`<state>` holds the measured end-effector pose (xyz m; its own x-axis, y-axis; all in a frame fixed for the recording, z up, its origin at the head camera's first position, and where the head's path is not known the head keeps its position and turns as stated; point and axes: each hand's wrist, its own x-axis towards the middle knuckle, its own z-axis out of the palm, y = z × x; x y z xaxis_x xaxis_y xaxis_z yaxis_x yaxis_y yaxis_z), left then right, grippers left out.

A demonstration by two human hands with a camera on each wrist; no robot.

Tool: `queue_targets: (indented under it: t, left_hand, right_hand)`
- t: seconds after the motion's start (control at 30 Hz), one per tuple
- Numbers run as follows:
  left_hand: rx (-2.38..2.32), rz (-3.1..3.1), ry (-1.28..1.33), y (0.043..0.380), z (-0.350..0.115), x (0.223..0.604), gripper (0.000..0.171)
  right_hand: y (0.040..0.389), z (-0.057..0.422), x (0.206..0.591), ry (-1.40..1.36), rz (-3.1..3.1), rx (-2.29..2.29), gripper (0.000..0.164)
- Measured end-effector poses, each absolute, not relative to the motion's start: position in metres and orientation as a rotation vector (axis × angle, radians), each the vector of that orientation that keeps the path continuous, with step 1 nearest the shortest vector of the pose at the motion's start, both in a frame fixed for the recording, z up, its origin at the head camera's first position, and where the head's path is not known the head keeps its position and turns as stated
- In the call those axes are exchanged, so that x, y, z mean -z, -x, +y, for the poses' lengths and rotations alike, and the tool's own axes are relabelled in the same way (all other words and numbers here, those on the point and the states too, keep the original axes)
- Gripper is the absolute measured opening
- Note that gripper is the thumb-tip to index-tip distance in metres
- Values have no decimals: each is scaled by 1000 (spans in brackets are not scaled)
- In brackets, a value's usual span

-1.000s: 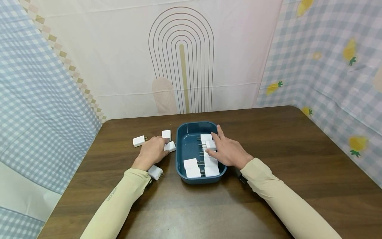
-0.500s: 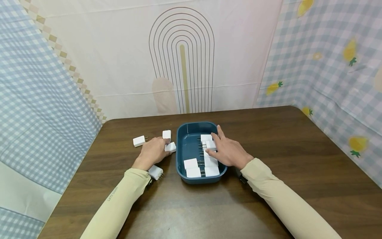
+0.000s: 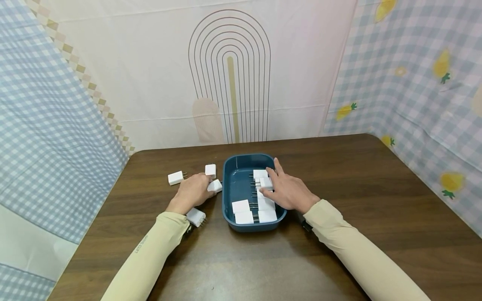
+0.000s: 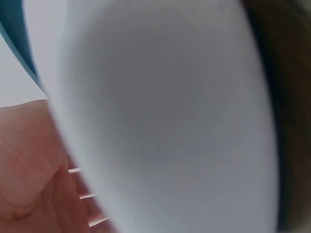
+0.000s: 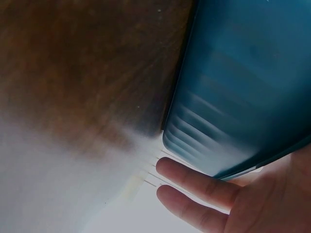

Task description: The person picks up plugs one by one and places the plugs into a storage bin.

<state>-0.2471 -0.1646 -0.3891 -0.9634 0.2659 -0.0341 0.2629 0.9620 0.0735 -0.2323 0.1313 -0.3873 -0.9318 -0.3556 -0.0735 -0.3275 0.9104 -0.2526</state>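
Note:
On the left of the head view my left hand (image 3: 191, 191) pinches a white plug charger (image 3: 216, 186) between thumb and fingers, beside the blue tray (image 3: 237, 186). My right hand (image 3: 288, 190) reaches over the tray's right rim, its thumb and index finger on either side of a white charger (image 3: 266, 183) lying on top of others. Several more white chargers (image 3: 265, 202) fill the tray's right side and front, prongs pointing sideways. In the right wrist view two fingers (image 5: 194, 180) extend along the outside of the tray (image 5: 243, 97). A blurred white shape (image 4: 165, 116) blocks most of the left wrist view.
Loose chargers lie on the brown wooden table (image 3: 339, 167): one at far left (image 3: 175, 178), one behind the left fingers (image 3: 210, 170), one by the left wrist (image 3: 196, 217). Patterned cloth (image 3: 158, 83) hangs behind the table and at both sides.

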Motion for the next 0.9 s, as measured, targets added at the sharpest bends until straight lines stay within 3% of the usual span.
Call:
queue_targets:
  t: [0.5,0.73,0.9]
  left_hand:
    - [-23,3044,-461,246,-166,388,29]
    - [-89,3062,-519,245,-168,386,20]
    - [-70,3074,-507,246,-167,384,25]
  right_hand:
    - [232,131,388,540,2962,363,82]
    - [231,131,387,554,2961,387,81]
    - [231,131,387,551,2961,394,81]
